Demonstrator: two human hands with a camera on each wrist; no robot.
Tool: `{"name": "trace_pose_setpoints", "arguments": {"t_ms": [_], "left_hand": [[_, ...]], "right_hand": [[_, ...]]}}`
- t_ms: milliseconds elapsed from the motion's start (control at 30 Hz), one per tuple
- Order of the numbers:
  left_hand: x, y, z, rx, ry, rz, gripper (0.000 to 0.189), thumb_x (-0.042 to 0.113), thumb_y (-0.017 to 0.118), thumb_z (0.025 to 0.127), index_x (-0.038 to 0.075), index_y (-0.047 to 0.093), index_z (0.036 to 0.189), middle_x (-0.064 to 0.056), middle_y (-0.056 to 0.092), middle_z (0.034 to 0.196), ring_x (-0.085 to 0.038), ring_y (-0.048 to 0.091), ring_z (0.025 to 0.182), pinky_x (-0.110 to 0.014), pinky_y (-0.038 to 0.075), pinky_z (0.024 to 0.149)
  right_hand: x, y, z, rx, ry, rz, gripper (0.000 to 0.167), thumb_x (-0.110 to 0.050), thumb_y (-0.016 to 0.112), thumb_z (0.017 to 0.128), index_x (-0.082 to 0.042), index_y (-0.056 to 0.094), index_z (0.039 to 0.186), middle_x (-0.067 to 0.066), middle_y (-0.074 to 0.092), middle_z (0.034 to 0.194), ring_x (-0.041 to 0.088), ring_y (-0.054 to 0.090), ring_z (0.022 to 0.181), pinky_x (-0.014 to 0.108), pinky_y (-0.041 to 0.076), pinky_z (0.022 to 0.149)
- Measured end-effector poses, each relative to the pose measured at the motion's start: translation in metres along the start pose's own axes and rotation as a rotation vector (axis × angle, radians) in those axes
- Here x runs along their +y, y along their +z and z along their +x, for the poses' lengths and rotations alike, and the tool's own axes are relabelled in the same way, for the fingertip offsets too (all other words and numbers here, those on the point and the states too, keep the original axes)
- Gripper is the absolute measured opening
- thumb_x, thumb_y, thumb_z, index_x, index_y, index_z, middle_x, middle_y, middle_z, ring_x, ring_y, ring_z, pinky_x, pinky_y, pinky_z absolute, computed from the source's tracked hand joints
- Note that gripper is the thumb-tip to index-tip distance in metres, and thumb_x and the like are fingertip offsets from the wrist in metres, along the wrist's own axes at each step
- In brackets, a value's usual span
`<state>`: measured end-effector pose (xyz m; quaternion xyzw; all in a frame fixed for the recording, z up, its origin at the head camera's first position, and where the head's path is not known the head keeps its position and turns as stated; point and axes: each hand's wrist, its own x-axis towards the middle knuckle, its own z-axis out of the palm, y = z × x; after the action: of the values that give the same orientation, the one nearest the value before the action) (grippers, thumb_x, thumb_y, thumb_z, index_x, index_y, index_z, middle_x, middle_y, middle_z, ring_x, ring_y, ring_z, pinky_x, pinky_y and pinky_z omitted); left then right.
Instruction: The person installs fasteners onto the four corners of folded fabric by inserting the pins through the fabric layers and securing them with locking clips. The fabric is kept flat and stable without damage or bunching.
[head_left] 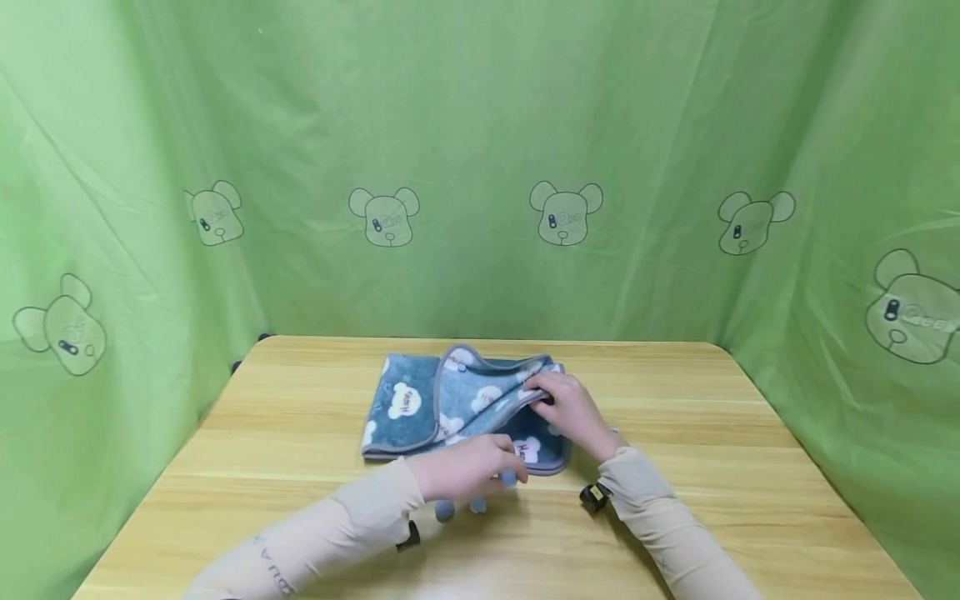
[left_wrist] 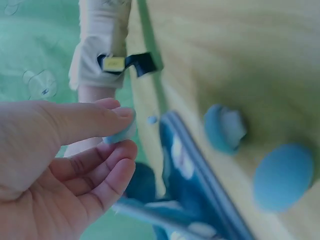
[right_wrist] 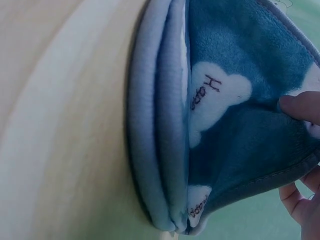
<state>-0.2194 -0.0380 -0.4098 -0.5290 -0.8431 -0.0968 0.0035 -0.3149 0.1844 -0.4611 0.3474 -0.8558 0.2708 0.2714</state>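
I'm seeing the right hand (head_left: 573, 414) pinching a folded blanket (head_left: 422, 398), centre; the left hand (head_left: 467, 467) pinching a blue piece (left_wrist: 121, 134); loose pieces (head_left: 445, 510) lying lower centre.

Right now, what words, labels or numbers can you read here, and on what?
"Hap", on a white bear print on the blanket; its last letters are unclear.
Left sleeve: lettering too blurred to read.
Yellow label on the black strap: too blurred.
Bear faces on the green curtain: marks too small.
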Motion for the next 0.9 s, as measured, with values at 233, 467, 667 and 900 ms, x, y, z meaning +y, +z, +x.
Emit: {"name": "trace_pose_setpoints", "arguments": {"t_ms": [233,467,667,900], "left_hand": [[-0.009,-0.023,0.001,0.125,-0.033,0.0,0.031,0.011,0.067,0.091,0.01,0.067,0.121,-0.005,0.064,0.106,-0.011,0.06,0.089,-0.012,0.048,0.079],[-0.029,-0.039,0.005,0.272,-0.097,-0.045,0.031,0.014,0.063,0.094,0.006,0.062,0.125,-0.008,0.062,0.109,-0.014,0.061,0.091,-0.021,0.052,0.081],[-0.048,-0.045,0.015,0.388,-0.244,-0.144,0.034,0.023,0.058,0.098,0.006,0.061,0.127,-0.009,0.063,0.113,-0.017,0.061,0.093,-0.028,0.052,0.083],[-0.074,-0.045,0.029,0.536,-0.442,-0.435,0.033,0.029,0.055,0.1,0.01,0.064,0.125,-0.008,0.067,0.106,-0.016,0.061,0.088,-0.029,0.052,0.078]], "right_hand": [[-0.002,0.0,0.0,0.013,-0.009,-0.005,0.025,0.002,0.077,0.072,-0.01,0.069,0.092,0.007,0.073,0.094,0.024,0.068,0.089,0.043,0.051,0.079],[-0.001,-0.001,0.001,-0.006,0.009,-0.008,0.022,0.001,0.075,0.074,-0.01,0.069,0.092,0.007,0.073,0.094,0.024,0.068,0.089,0.044,0.052,0.082],[0.0,-0.002,0.001,-0.012,0.014,-0.005,0.021,-0.001,0.075,0.075,-0.01,0.068,0.093,0.007,0.073,0.094,0.024,0.068,0.09,0.045,0.052,0.084],[0.0,-0.001,0.002,0.017,-0.03,-0.002,0.024,0.001,0.076,0.072,-0.01,0.069,0.092,0.007,0.073,0.093,0.024,0.068,0.088,0.044,0.052,0.082]]}}
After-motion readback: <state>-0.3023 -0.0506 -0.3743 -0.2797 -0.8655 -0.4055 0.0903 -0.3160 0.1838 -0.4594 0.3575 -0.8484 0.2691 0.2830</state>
